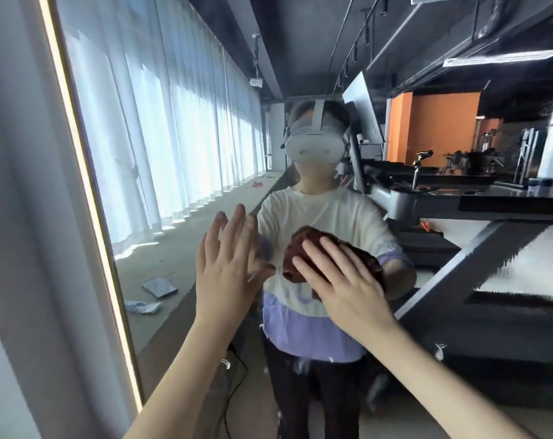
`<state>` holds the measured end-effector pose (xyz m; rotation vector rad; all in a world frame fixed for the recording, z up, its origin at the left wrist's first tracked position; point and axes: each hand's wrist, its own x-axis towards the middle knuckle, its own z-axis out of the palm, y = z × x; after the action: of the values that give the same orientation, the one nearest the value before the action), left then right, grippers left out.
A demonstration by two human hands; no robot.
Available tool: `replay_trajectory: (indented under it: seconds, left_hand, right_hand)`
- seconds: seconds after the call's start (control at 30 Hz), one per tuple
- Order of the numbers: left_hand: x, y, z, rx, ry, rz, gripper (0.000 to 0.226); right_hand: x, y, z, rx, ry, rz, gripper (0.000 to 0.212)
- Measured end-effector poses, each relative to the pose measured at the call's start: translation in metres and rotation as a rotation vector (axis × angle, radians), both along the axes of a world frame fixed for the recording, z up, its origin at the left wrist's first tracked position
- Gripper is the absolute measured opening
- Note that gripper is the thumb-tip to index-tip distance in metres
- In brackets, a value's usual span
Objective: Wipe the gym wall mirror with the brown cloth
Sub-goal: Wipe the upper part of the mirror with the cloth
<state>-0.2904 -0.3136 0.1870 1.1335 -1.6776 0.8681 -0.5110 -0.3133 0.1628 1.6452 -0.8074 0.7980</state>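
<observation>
Brown cloth (310, 236): bunched up, squashed against the wall mirror (174, 147), mid-glass
Right hand (348, 289): fingers spread, pretty much straight, pressing the cloth onto the glass
Left hand (224, 274): flat open palm on the mirror, just beside the cloth
Mirror edge: lit strip (88, 188) running down the left

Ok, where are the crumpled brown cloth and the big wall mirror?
crumpled brown cloth (302, 248): head view, its bunched upper-left part.
big wall mirror (180, 137): head view, glass reflecting the curtains.
</observation>
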Motion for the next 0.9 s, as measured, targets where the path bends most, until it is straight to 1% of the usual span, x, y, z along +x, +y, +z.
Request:
replay_trajectory:
  seconds: [0.03, 0.07, 0.17, 0.2, 0.23, 0.27, 0.37, 0.4, 0.43, 0.47, 0.53, 0.6, 0.63, 0.67, 0.73, 0.77, 0.8, 0.83, 0.87, 0.9]
  left_hand:
    - [0.0, 0.0, -0.001, 0.002, 0.005, -0.002, 0.102]
    - [0.0, 0.0, -0.001, 0.007, 0.011, -0.006, 0.102]
    - [-0.002, 0.0, -0.001, 0.021, 0.01, 0.022, 0.101]
    - [-0.002, 0.0, -0.001, 0.022, 0.008, 0.035, 0.101]
    - [-0.002, 0.0, -0.001, 0.021, 0.007, 0.04, 0.101]
    - [-0.002, -0.001, -0.001, 0.018, 0.005, 0.038, 0.101]
    - [-0.002, 0.0, -0.001, -0.002, 0.003, 0.027, 0.098]
    - [-0.002, 0.0, -0.001, -0.005, 0.004, 0.026, 0.098]
    - [-0.003, 0.0, -0.002, -0.004, 0.006, 0.025, 0.098]
    - [-0.003, 0.0, -0.002, -0.004, 0.009, 0.025, 0.099]
    - [-0.004, 0.0, -0.002, -0.003, 0.014, 0.033, 0.1]
    - [-0.004, 0.0, -0.002, 0.001, 0.02, 0.038, 0.101]
    - [-0.005, 0.001, -0.002, 0.002, 0.024, 0.037, 0.101]
    - [-0.006, 0.001, -0.002, 0.004, 0.027, 0.031, 0.1]
    - [-0.006, 0.003, -0.002, 0.009, 0.035, 0.019, 0.098]
    - [-0.006, 0.003, -0.002, 0.016, 0.04, 0.017, 0.098]
    - [-0.007, 0.003, -0.002, 0.025, 0.046, 0.017, 0.098]
    - [-0.008, 0.003, -0.003, 0.035, 0.054, 0.017, 0.098]
    - [-0.008, 0.003, -0.004, 0.039, 0.062, 0.017, 0.098]
    - [-0.009, 0.004, -0.004, 0.041, 0.067, 0.015, 0.097]
  right_hand:
    - [-0.008, 0.001, 0.005, -0.016, 0.0, 0.006, 0.044]
    - [-0.015, 0.003, 0.014, -0.039, -0.069, 0.013, 0.044]
    - [-0.026, 0.006, 0.057, -0.062, -0.493, 0.018, 0.05]
    - [-0.023, 0.006, 0.065, -0.052, -0.587, 0.028, 0.05]
    - [-0.017, 0.007, 0.066, -0.044, -0.601, 0.027, 0.05]
    - [-0.011, 0.008, 0.061, -0.027, -0.533, 0.017, 0.05]
    - [-0.007, 0.005, 0.03, 0.061, -0.136, -0.021, 0.054]
    - [-0.012, 0.006, 0.027, 0.064, -0.045, -0.056, 0.055]
    - [-0.019, 0.006, 0.03, 0.034, -0.01, -0.087, 0.055]
    - [-0.025, 0.005, 0.036, -0.008, -0.039, -0.1, 0.055]
    - [-0.029, 0.007, 0.06, -0.043, -0.272, -0.083, 0.051]
    - [-0.02, 0.008, 0.082, -0.015, -0.515, -0.021, 0.049]
    - [-0.01, 0.008, 0.086, 0.005, -0.549, -0.001, 0.05]
    - [0.0, 0.008, 0.084, 0.028, -0.491, 0.005, 0.052]
    - [0.009, 0.006, 0.071, 0.074, -0.205, 0.003, 0.055]
    - [0.005, 0.006, 0.066, 0.09, -0.092, -0.009, 0.055]
    - [-0.002, 0.008, 0.067, 0.09, -0.052, -0.023, 0.055]
    - [-0.012, 0.009, 0.069, 0.07, -0.085, -0.032, 0.054]
    - [-0.021, 0.01, 0.074, 0.046, -0.185, -0.044, 0.053]
    - [-0.029, 0.011, 0.081, 0.023, -0.338, -0.053, 0.051]
